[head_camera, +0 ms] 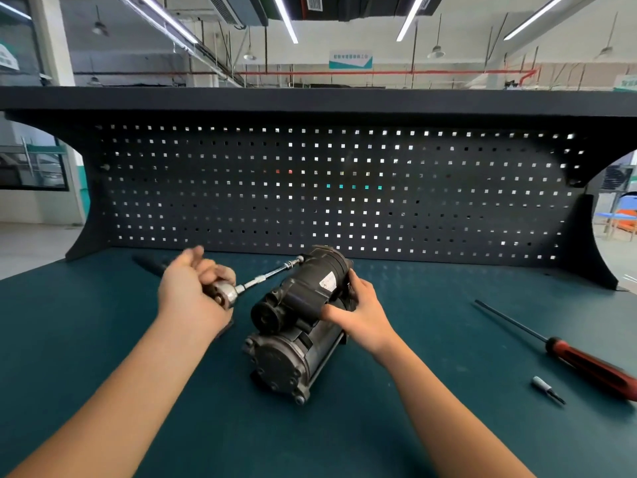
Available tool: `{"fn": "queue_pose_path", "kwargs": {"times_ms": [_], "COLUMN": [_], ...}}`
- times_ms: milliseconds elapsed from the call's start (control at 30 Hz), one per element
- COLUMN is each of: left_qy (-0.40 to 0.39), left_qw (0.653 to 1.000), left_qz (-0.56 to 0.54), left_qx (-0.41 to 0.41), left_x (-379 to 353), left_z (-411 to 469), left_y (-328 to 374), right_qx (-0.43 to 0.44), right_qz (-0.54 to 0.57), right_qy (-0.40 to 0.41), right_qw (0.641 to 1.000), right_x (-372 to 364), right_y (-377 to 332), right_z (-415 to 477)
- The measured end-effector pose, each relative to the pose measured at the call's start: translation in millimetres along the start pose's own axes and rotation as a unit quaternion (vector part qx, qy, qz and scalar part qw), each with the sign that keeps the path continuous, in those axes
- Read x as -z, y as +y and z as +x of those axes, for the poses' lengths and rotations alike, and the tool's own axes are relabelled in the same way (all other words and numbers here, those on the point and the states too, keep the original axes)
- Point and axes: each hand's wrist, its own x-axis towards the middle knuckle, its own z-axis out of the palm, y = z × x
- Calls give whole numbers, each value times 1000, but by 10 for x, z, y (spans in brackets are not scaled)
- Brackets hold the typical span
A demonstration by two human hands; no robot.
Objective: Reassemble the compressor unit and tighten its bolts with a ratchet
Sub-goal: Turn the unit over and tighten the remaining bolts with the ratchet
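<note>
The black and grey compressor unit [296,322] lies on the green bench top [103,339], its bolted round end cap facing me. My right hand [358,312] grips its upper black housing from the right side. My left hand [193,291] is closed around the head of a ratchet [225,294]. The ratchet's black handle sticks out behind the hand to the far left. A silver extension bar [267,277] runs from the ratchet head up and right to a socket seated at the top rear of the compressor.
A long screwdriver [565,353] with a red and black handle lies on the bench at the right. A small metal bit [546,388] rests just in front of it. A black pegboard [327,188] closes off the back of the bench.
</note>
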Motion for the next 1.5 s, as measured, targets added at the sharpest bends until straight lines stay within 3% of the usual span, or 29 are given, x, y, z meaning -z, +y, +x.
{"fn": "queue_pose_path", "kwargs": {"times_ms": [100, 167, 233, 300, 400, 500, 533, 567, 600, 633, 667, 700, 733, 767, 833, 967, 1000, 1033, 1067, 1133, 1167, 1200, 1267, 1300, 1333, 1367, 1400, 1433, 1500], "left_qy": [17, -42, -128, -233, -393, -466, -466, -448, -411, -350, -271, -180, -90, -21, 21, -73, -135, -210, -295, -435, -459, -464, -398, -311, -213, -119, -38, 19, 54], "left_qw": [998, 997, 962, 901, 765, 615, 594, 612, 668, 760, 871, 957, 994, 998, 992, 995, 975, 926, 821, 497, 365, 367, 673, 802, 911, 975, 998, 999, 995], "left_qz": [-38, 64, 198, 295, 433, 571, 590, 583, 548, 478, 358, 202, 62, -34, -76, 65, 154, 267, 416, 675, 737, 728, 547, 433, 297, 154, 35, -37, -46], "left_qx": [48, -18, -137, -218, -269, -280, -287, -291, -292, -267, -198, -101, -18, 44, 94, -17, -84, -164, -257, -329, -337, -347, -300, -269, -191, -105, -29, 30, 64], "left_x": [30, 27, 3, -3, 42, 115, 123, 117, 113, 107, 99, 92, 105, 135, 137, 41, 12, -25, -41, -80, -85, -107, -145, -122, -81, -21, 51, 131, 243], "left_z": [31, 10, -38, -95, -183, -193, -184, -175, -155, -118, -64, 4, 65, 129, 174, 92, 29, -54, -123, -260, -264, -263, -279, -199, -99, -10, 80, 143, 159], "left_y": [-5, -41, -71, -96, -119, -78, -61, -50, -55, -59, -35, 4, 35, 53, 73, -12, -2, -7, -32, -131, -172, -184, -123, -85, -27, 6, 19, 10, -65], "right_qx": [7, 6, 4, 7, 10, 10, 11, 9, 8, 7, 6, 8, 8, 7, 12, 9, 9, 11, 13, 23, 27, 27, 27, 25, 22, 19, 16, 12, 5], "right_qz": [-6, -10, -9, -10, -18, -18, -17, -14, -10, -7, -5, -3, 0, 2, 0, 0, -3, -8, -19, -38, -34, -26, -14, -8, -5, 0, 5, 11, 11], "right_qy": [3, 9, 14, 15, 15, 10, 8, 8, 9, 10, 9, 7, 6, 6, 7, 12, 16, 21, 28, 22, 12, 6, 7, 8, 9, 7, 4, 0, -2], "right_qw": [1000, 1000, 1000, 1000, 1000, 1000, 1000, 1000, 1000, 1000, 1000, 1000, 1000, 1000, 1000, 1000, 1000, 1000, 999, 999, 999, 999, 1000, 1000, 1000, 1000, 1000, 1000, 1000], "right_x": [-2, -13, -24, -34, -4, 5, 0, -4, -5, -4, -6, -5, -10, -14, -18, 1, -3, -4, -6, -3, 0, 8, 17, 14, 2, -5, -10, -8, -6], "right_y": [11, 11, 14, 8, 0, -8, -9, -8, -8, -13, -21, -25, -18, -8, -8, 3, 0, -1, -1, -6, 1, 0, 6, 5, 5, 0, -15, -25, -33], "right_z": [3, 2, 1, -3, -7, -25, -31, -29, -20, -14, -16, -10, -3, 2, 0, -6, -9, -4, 9, 37, 47, 53, 42, 42, 35, 22, 16, 8, -4]}}
